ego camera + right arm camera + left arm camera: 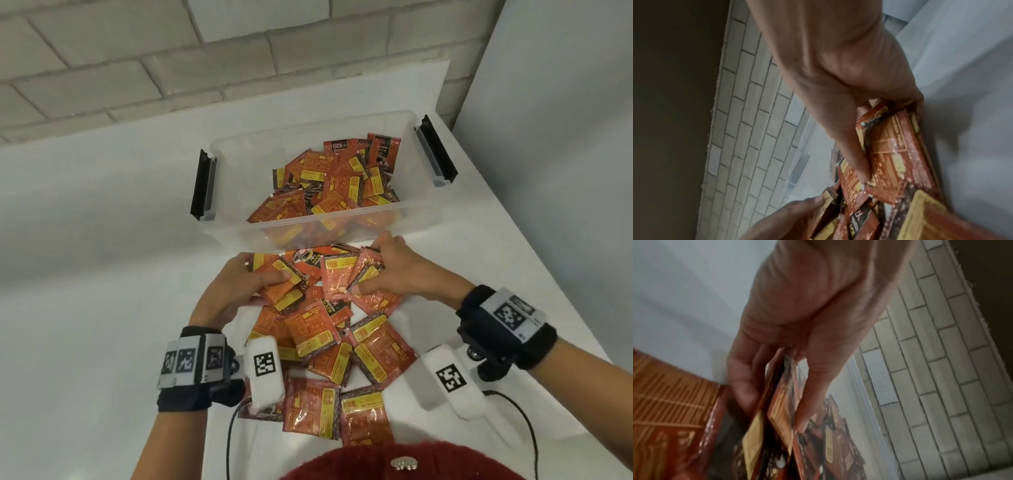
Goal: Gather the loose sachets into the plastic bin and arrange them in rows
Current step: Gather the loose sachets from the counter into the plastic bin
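Nearest the camera, the top of a dark red knitted hat (pixel 404 460) is seen at the bottom edge. Just beyond it, a white table (pixel 85 274) is covered with a loose heap of red and orange sachets (pixel 342 346) with yellow label panels, overlapping at all angles. Two forearms reach forward over the heap, each wearing a black wrist strap fitted with grey blocks printed with black-and-white square codes.

At the far edge of the heap, a handful of sachets (pixel 284 281) is gripped by the left hand (pixel 236 287), with the thumb laid across the top and the fingers curled beneath. In the left wrist view, several sachets (pixel 777 410) are seen pinched edge-on between the thumb and the fingers (pixel 744 386) of that hand (pixel 797 308).

A second bunch of sachets (pixel 349 277) is gripped by the right hand (pixel 397 270), thumb on top, fingers tucked round the far side. In the right wrist view, the bunch (pixel 894 146) is clamped the same way by the hand (pixel 838 65).

Directly beyond the hands, a clear plastic bin (pixel 233 161) with black latches at both ends stands on the table, lid off. A jumbled pile of sachets (pixel 342 178) fills its right part, not laid in rows. Behind the table, a pale brick wall (pixel 137 68) is seen.
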